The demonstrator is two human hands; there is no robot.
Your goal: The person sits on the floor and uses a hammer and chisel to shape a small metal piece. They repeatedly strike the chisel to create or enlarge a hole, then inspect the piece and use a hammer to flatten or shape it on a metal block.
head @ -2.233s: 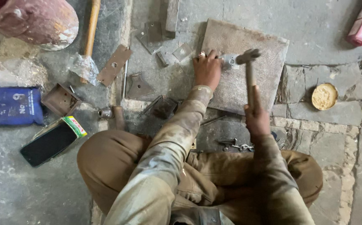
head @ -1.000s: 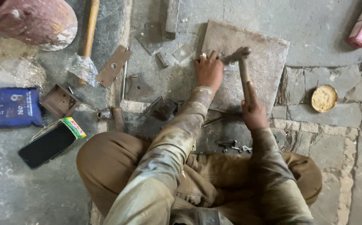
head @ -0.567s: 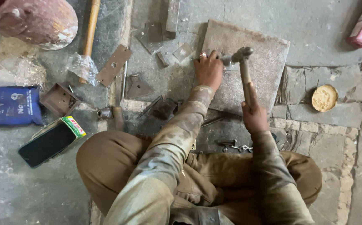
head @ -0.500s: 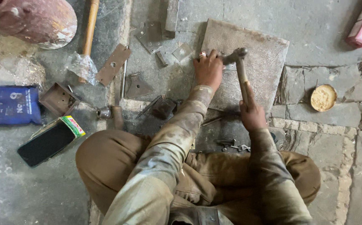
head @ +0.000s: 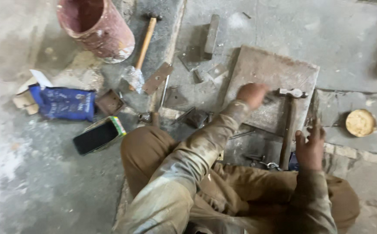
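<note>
Since a moment ago your right hand has let go of the hammer, fingers spread; it lies on the metal plate. Your left hand, blurred, looks closed on the plate. You're between blows; next, regrip the handle.

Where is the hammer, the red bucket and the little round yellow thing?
hammer point(head: 289, 125), head view, on the middle of its wooden handle.
red bucket point(head: 106, 37), head view, on its outer side wall.
round yellow thing point(head: 360, 122), head view, on the centre of its flat top.
</note>
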